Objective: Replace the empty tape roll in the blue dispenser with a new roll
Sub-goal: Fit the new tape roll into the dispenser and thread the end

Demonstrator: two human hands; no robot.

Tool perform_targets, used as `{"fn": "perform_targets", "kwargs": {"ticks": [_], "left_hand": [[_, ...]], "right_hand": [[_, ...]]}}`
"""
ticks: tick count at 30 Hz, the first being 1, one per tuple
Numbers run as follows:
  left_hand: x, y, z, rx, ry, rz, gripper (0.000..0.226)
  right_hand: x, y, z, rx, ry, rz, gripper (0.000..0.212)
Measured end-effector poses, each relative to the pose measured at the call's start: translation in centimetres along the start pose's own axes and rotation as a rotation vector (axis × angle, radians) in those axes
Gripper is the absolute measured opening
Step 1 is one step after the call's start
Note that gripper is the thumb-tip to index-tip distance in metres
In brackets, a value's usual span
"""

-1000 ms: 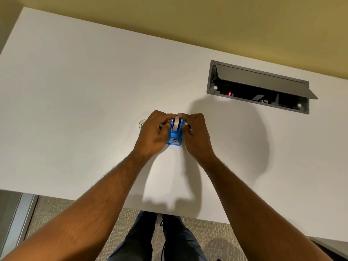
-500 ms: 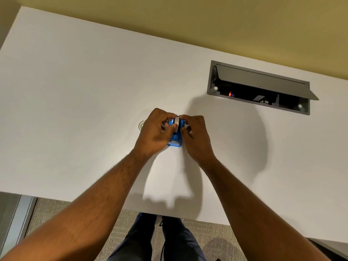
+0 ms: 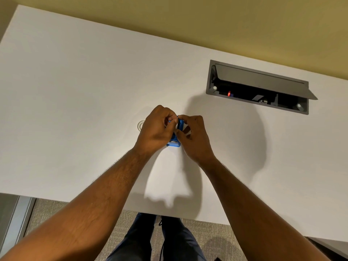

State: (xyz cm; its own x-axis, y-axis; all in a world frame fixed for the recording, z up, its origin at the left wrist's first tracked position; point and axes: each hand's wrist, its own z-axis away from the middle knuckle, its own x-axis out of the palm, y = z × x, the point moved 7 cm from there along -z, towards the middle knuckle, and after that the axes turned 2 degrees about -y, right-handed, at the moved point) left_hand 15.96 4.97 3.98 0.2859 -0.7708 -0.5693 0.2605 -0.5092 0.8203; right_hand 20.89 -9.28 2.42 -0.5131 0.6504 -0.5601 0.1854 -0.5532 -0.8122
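A small blue tape dispenser (image 3: 174,143) sits on the white table (image 3: 75,102) near the middle, its cutter end toward me. My left hand (image 3: 155,131) wraps its left side, thumb and fingers pinched at the top. My right hand (image 3: 194,137) grips the right side, fingertips meeting the left ones over the upper part of the dispenser. The roll inside is hidden by my fingers. A clear tape roll (image 3: 140,125) lies flat on the table just left of my left hand, mostly covered by it.
A grey recessed cable box (image 3: 258,87) with its lid propped open sits in the table at the back right. The table's near edge runs just above my legs (image 3: 156,240). A yellow wall stands behind the table.
My left hand has closed further over the dispenser's top, and the white roll that showed between my fingertips is now covered. Both hands stay on the dispenser in the same place.
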Motion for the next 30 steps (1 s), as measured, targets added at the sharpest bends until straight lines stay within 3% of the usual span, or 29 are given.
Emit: {"fn": "perform_targets", "kwargs": {"ticks": [12,18,26,30], "left_hand": [[0.9,0.8,-0.6,-0.042,-0.145,-0.039,0.022],[1.2,0.5,0.5,-0.082,-0.178,-0.023,0.043],[1.2,0.7,1.9,-0.083,-0.121,0.047,0.042],[1.4,0.4,2.9,-0.158,-0.099,0.140,0.024]], "right_hand": [[0.1,-0.1,-0.5,-0.019,0.011,0.131,0.033],[0.1,-0.2,-0.4,-0.026,-0.005,0.146,0.033],[0.0,-0.5,-0.4,-0.032,-0.033,0.195,0.034],[0.1,-0.5,-0.4,-0.026,-0.037,0.223,0.034]]}}
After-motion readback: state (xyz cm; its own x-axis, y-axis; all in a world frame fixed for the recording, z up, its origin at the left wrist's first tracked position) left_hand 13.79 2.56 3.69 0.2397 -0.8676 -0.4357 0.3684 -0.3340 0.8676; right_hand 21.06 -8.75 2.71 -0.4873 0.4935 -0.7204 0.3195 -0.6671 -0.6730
